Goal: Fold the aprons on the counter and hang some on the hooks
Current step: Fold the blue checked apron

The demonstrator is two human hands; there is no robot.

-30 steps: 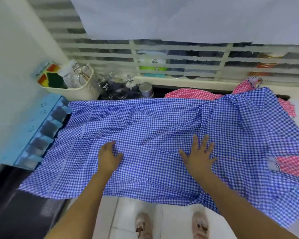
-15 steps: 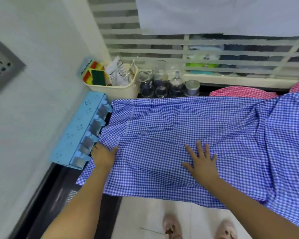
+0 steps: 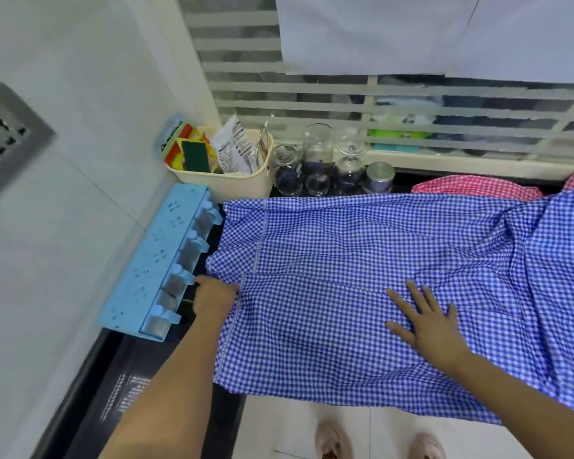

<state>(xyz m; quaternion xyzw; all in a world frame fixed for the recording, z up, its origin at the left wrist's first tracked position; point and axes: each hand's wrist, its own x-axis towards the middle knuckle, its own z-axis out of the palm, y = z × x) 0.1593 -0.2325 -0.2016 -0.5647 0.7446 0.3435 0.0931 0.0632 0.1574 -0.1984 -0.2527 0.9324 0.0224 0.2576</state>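
— 2 bare hands on 1 blue-and-white gingham cotton apron (image 3: pixel 362 276), spread flat across the dark counter (image 3: pixel 113 385), near hem hanging over the front edge above the pale floor tiles (image 3: pixel 371 435).

— Left hand (image 3: pixel 214 298)?

— At the apron's left edge, curled, fingers bunched around the hem just beside the light-blue plastic hook rack (image 3: pixel 153 263). Pinching the cloth, as far as can be told; fingertips hidden under the fold.

— Right hand (image 3: pixel 426 321)?

— Flat on the middle of the apron, palm down, fingers spread wide, pressing and gripping nothing.

— Any other apron?

— 1 red-and-white gingham apron (image 3: pixel 471 188), crumpled at the back right, partly under the blue one, touching it.

— Behind the blue apron?

— 1 cream plastic tub (image 3: pixel 236 183) in the back left corner, stuffed with packets and a green scouring pad (image 3: pixel 195 156). Just right of it, 4 clear glass jars (image 3: pixel 315 164) in a tight cluster, near the apron's far edge. Beyond them, a white louvred window (image 3: pixel 345 91) with sheets of white paper (image 3: pixel 411 31) over its upper part.

— Left wall?

— White tiles, with 1 grey socket plate (image 3: pixel 4 140) high up and well apart from the hook rack, which leans at the wall's foot.

— Bottom of the view?

— 2 pinkish slippers (image 3: pixel 332 442) on the floor, below the hanging hem.
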